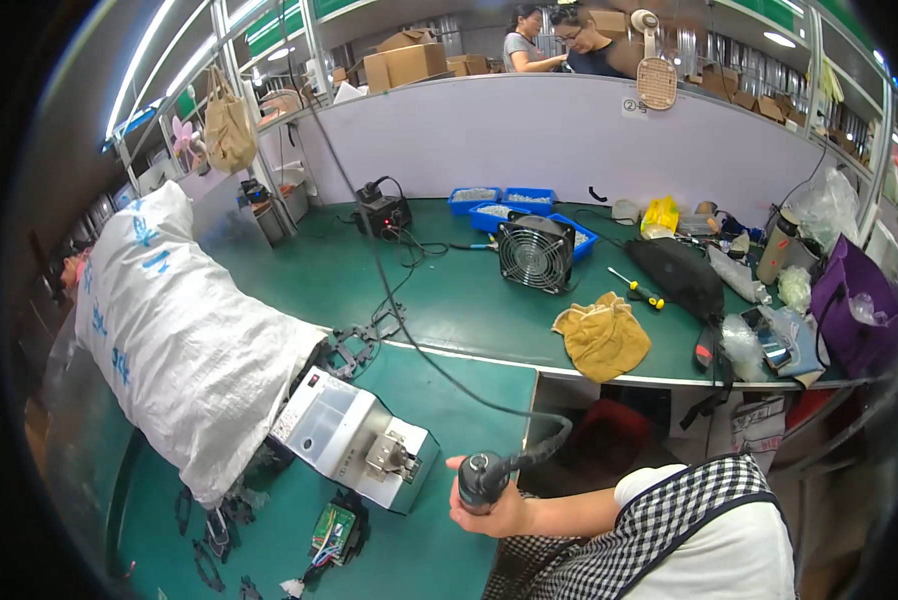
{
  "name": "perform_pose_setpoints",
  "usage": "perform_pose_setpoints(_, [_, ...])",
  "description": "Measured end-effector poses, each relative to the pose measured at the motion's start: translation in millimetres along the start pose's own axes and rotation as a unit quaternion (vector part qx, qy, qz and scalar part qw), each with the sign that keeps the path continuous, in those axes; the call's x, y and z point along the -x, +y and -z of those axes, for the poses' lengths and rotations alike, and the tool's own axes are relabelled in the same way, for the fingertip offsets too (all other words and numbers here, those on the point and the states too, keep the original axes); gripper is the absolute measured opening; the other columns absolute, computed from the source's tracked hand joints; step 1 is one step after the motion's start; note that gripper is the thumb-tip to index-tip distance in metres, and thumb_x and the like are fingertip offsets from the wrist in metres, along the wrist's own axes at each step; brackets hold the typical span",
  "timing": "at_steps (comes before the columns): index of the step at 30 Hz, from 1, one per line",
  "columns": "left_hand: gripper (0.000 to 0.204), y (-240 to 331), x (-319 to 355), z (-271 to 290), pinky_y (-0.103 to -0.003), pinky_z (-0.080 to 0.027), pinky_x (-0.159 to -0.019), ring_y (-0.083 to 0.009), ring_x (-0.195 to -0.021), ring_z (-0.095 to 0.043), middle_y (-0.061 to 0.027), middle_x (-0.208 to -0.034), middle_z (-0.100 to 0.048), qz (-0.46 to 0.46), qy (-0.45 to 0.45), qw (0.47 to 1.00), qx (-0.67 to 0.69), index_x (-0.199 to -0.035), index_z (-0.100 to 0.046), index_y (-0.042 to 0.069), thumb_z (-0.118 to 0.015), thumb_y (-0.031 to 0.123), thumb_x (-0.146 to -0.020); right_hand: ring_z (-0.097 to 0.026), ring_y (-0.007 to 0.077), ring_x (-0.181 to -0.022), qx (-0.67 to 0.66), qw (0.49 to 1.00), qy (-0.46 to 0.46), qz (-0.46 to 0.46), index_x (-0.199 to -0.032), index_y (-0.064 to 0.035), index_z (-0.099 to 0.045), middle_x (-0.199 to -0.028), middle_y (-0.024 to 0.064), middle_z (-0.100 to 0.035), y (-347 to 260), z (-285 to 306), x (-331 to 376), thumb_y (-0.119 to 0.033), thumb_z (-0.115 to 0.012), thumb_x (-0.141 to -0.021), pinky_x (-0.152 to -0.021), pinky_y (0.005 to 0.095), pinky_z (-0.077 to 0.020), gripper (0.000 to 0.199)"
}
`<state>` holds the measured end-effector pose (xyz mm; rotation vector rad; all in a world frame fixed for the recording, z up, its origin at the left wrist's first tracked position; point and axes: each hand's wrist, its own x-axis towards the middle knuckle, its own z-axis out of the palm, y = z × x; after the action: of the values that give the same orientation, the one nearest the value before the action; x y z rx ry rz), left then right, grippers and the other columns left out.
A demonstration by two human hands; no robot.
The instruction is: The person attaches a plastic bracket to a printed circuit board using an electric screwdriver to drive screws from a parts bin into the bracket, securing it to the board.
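Right hand (504,512): closed, fingers wrapped round a dark, round-topped corded tool (482,483). We see this tool at the right edge of the lower green bench (469,390); whether it touches the bench we cannot tell. Its cord (394,300) loops to the right, then climbs away toward the top left. Left hand is out of view; its state we cannot tell.

Left of the tool, near it, we note a silver box (339,430) with a clear window on top and a metal mechanism at its front end. Just below the box, a green circuit board (336,528) with wires trailing from it. A big white sack (194,330) lies at the left, its mouth next to the box; dark plastic frames (354,350) show by that mouth, and more lie loose below the sack.

On the far bench we count four blue trays (529,197) of small pieces, with a black fan (536,254) in front of them. Right of the fan: a yellow-handled screwdriver (647,294), a mustard cloth (602,337), a black bag (674,275) and a purple bag (854,300). Beyond the pale partition (529,130) we see two people (599,55).
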<state>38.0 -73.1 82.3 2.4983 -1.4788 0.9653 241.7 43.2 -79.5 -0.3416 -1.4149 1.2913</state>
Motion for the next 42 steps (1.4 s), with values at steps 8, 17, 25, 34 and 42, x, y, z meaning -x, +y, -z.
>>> perform_pose_setpoints(8, [0.059, 14, 1, -26, -0.037, -0.036, -0.091, -0.0237, -0.107, -0.038, -0.0116, -0.121, -0.039, -0.004, 0.028, 0.998, -0.053, -0.127, -0.034, 0.007, -0.047, 0.042, -0.081, -0.050, 0.0092, -0.059, -0.028, 0.999, 0.027, -0.009, -0.127, -0.0046, -0.026, -0.070, 0.0058, -0.053, -10, -10, -2, 0.009, -0.057, -0.071, -0.051, 0.0224, -0.0399, 0.064])
perform_pose_setpoints(17, [0.058, 14, 8, -44, -0.037, -0.036, -0.090, -0.0235, -0.107, -0.038, -0.0115, -0.121, -0.039, -0.014, 0.044, 0.993, -0.107, -0.127, -0.034, 0.007, -0.046, 0.041, -0.082, -0.046, 0.0062, -0.054, -0.011, 0.998, 0.064, -0.020, -0.073, -0.0041, -0.050, -0.061, -0.0022, -0.049, -18, -12, -5, -0.001, -0.061, -0.073, -0.050, 0.0227, -0.0379, 0.011])
perform_pose_setpoints(25, [0.058, 7, 8, -49, -0.036, -0.036, -0.090, -0.0234, -0.108, -0.038, -0.0114, -0.122, -0.039, -0.022, 0.046, 0.989, -0.136, -0.127, -0.034, 0.007, -0.046, 0.041, -0.082, -0.051, 0.0119, -0.061, 0.005, 1.000, 0.016, -0.006, -0.130, -0.0059, -0.021, -0.071, 0.0077, -0.053, -4, -5, 5, 0.006, -0.057, -0.074, -0.054, 0.0249, -0.0422, 0.067])
perform_pose_setpoints(34, [0.057, 4, 4, -56, -0.036, -0.036, -0.089, -0.0232, -0.108, -0.038, -0.0112, -0.122, -0.039, -0.010, 0.052, 0.984, -0.172, -0.127, -0.034, 0.006, -0.046, 0.040, -0.082, -0.052, 0.0126, -0.062, 0.004, 1.000, 0.019, 0.002, -0.130, -0.0072, -0.021, -0.071, 0.0083, -0.053, -12, -8, 3, 0.006, -0.056, -0.074, -0.056, 0.0251, -0.0428, 0.067])
perform_pose_setpoints(42, [0.057, -2, 4, -57, -0.036, -0.036, -0.089, -0.0231, -0.108, -0.038, -0.0111, -0.122, -0.039, 0.003, 0.065, 0.980, -0.188, -0.127, -0.034, 0.006, -0.046, 0.040, -0.082, -0.052, 0.0126, -0.063, -0.007, 0.999, 0.036, 0.006, -0.130, -0.0072, -0.021, -0.071, 0.0084, -0.054, -11, -8, 4, 0.006, -0.056, -0.074, -0.056, 0.0251, -0.0432, 0.067])
